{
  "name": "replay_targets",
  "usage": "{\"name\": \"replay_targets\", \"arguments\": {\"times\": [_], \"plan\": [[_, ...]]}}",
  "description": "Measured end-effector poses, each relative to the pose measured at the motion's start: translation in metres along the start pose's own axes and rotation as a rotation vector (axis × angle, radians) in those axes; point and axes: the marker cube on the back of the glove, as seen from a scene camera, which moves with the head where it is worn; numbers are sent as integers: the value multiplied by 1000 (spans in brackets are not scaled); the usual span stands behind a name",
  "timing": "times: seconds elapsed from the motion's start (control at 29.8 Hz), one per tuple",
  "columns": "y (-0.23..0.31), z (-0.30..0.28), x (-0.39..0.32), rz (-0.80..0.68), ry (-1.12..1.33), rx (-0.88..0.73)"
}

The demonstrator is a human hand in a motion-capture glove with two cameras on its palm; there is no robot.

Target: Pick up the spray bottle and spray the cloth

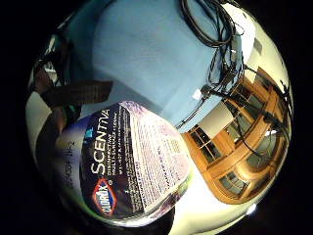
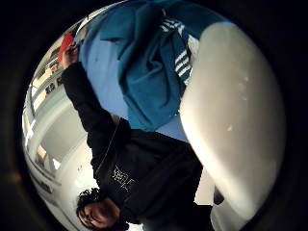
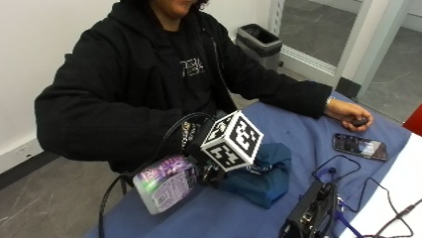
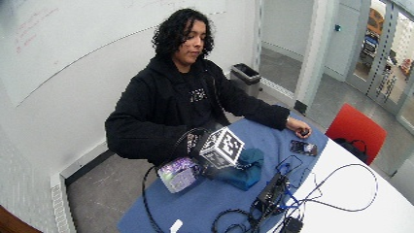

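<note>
One spray bottle [image 3: 165,183], one teal cloth [image 3: 264,173], one phone [image 3: 359,146] on the blue table [image 3: 296,129]. The gloved right hand [image 3: 204,171] has its fingers wrapped round the bottle, tilted off the table beside the cloth: pale plastic, purple Clorox Scentiva label.

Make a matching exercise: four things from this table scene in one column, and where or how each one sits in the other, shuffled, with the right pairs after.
Things:
1. Clorox spray bottle
2. teal cloth
3. phone
4. bin

Places or states:
A. on the floor behind the person
B. lying flat on the blue table cover, near the bare hand
C. bunched up on the table cover beside the bottle
D. tilted on its side at the gloved right hand

Pairs: 1-D, 2-C, 3-B, 4-A
</note>
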Motion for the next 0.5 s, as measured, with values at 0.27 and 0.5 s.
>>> {"name": "replay_targets", "arguments": {"times": [0.27,0.5], "plan": [[-13,9,-2,6,12,-48],[-9,-21,-10,-31,-28,26]]}}
